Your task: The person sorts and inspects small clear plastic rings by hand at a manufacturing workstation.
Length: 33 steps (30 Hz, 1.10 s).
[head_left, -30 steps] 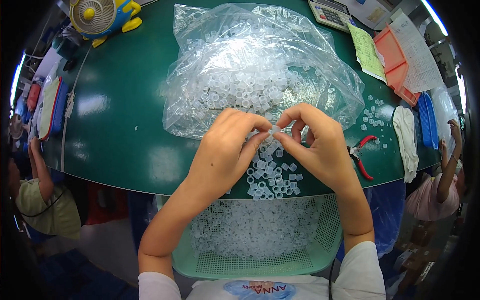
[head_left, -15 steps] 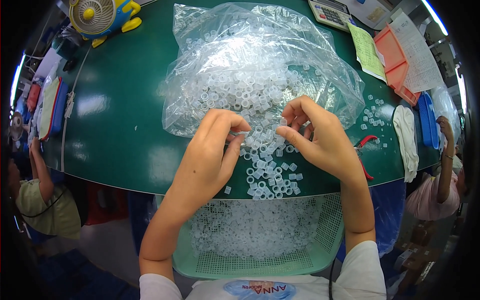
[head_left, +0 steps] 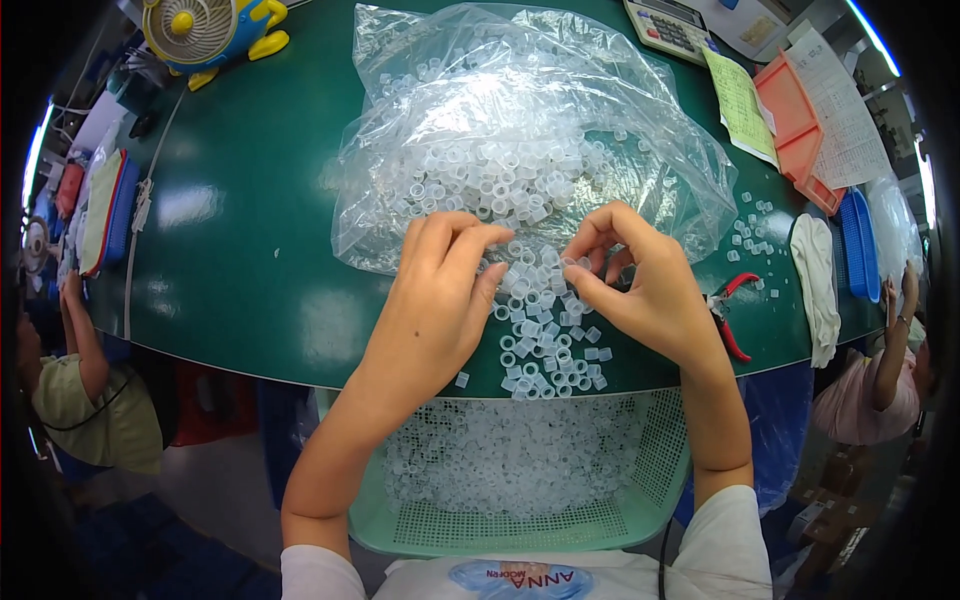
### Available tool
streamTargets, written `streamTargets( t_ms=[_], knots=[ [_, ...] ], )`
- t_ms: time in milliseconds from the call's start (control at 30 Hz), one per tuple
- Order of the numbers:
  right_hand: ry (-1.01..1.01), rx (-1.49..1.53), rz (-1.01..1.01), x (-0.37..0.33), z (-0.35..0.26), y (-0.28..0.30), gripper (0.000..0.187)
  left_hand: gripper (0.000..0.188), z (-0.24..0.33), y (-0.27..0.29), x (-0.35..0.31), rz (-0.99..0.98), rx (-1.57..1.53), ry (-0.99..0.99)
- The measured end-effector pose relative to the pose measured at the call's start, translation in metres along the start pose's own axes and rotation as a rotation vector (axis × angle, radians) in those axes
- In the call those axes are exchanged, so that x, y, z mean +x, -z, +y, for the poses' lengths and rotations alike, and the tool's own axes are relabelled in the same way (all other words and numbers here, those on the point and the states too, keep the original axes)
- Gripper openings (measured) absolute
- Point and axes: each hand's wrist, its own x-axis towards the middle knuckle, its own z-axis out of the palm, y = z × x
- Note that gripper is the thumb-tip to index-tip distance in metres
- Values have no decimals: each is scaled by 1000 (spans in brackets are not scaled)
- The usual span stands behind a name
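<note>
Small translucent plastic sleeves (head_left: 545, 345), short and ring-like, lie loose between my hands and down to the table's front edge. My left hand (head_left: 430, 290) hovers at the left of this pile, thumb and index finger apart, with nothing visible between them. On the right, my right hand (head_left: 645, 290) has its thumb and index finger pinched on one plastic sleeve, partly hidden by the fingertips. Behind both hands, a clear plastic bag (head_left: 500, 85) lies with its mouth toward me, and many more sleeves spill from it.
Below the table edge stands a green mesh basket (head_left: 655, 470) filled with sleeves. To the right are red-handled pliers (head_left: 735, 345), scattered sleeves, a white glove (head_left: 815, 290) and a salmon tray (head_left: 795, 120). A calculator (head_left: 668, 28) and toy-like fan (head_left: 195, 30) sit far back. Co-workers sit at both sides.
My left hand has shifted slightly right and its thumb and index finger have spread apart. The right hand's fingertips have lowered a little toward the pile.
</note>
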Motion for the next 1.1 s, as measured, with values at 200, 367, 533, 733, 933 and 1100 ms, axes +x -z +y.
streamTargets(
  t_ms=[200, 367, 533, 733, 933, 1100],
  knots=[
    [458, -282, 142, 4, 23, -15, 18, 19, 0, -6, -1, -54, -66, -98],
    [159, -8, 111, -2, 18, -9, 17, 18, 1, 0, -1, -85, -169, 43],
    [64, 25, 165, -6, 17, 1, 14, 22, -1, 1, 0, -5, -131, 56],
    [201, -123, 180, 1, 20, -3, 17, 20, -8, 1, 3, -22, 37, -122],
    [205, -90, 164, -1, 13, -12, 13, 18, -2, -4, 0, 10, -139, 7],
    [312, -157, 179, -13, 18, -2, 16, 19, -6, -1, -2, 58, -78, -78]
  ],
)
